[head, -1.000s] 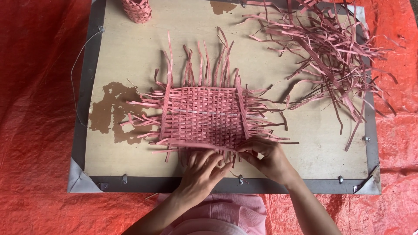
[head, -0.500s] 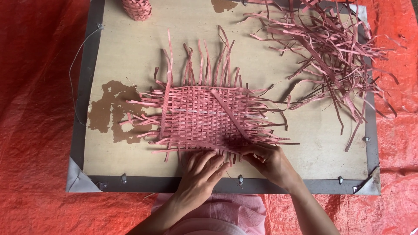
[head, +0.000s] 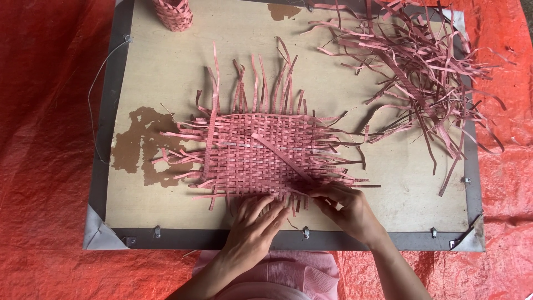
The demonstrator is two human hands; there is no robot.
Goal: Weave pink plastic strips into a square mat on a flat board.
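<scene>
Centrally on the wooden board point(head: 166, 72) lies the woven mat point(head: 261, 155), light and floppy. Left hand point(head: 252, 228) presses its near edge, fingers spread; right hand point(head: 347, 208) pinches a loose strip point(head: 280, 155). Likely easily creased; grip strips near the weave.

left hand point(head: 252, 225) flat, right hand point(head: 347, 208) pinching

Woven mat point(head: 261, 158) lies on board point(head: 166, 72), near its middle. Loose strip point(head: 280, 155) lies slantwise on mat. Left hand point(head: 252, 225) rests at mat's near edge; right hand point(head: 347, 208) at mat's near right corner. Strip pile point(head: 416, 66) behind and right of mat. Small woven cup point(head: 173, 12) behind and left of mat. Tarp point(head: 44, 139) under board.
</scene>
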